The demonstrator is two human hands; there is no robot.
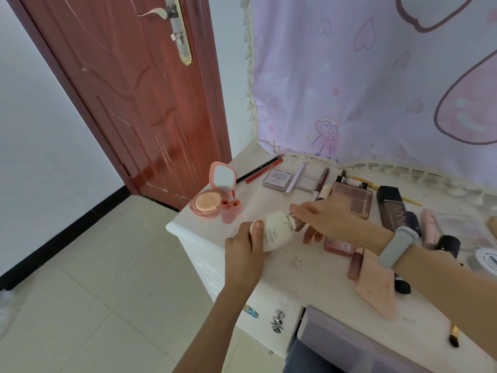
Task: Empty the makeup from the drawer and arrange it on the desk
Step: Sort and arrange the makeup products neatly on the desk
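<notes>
A cream-white bottle [274, 230] lies tilted above the white desk [295, 267], near its left front corner. My left hand [243, 254] grips the bottle's base, thumb on top. Fingers of my right hand [328, 219] are closed around its brownish cap [295, 223]; a grey band sits on that wrist. Behind the hands lie an eyeshadow palette [352, 200], a pink open compact with mirror [212, 192] and a black foundation bottle [391, 208]. The purple drawer [347, 343] stands open under the desk's front edge.
Pencils [263, 168], small palettes, tubes and a brush lie along the back by the pink curtain [376, 76]. A pink puff [376, 289], a lip gloss tube and a white jar [486, 261] lie at the right. A red door [134, 103] stands left; tiled floor below.
</notes>
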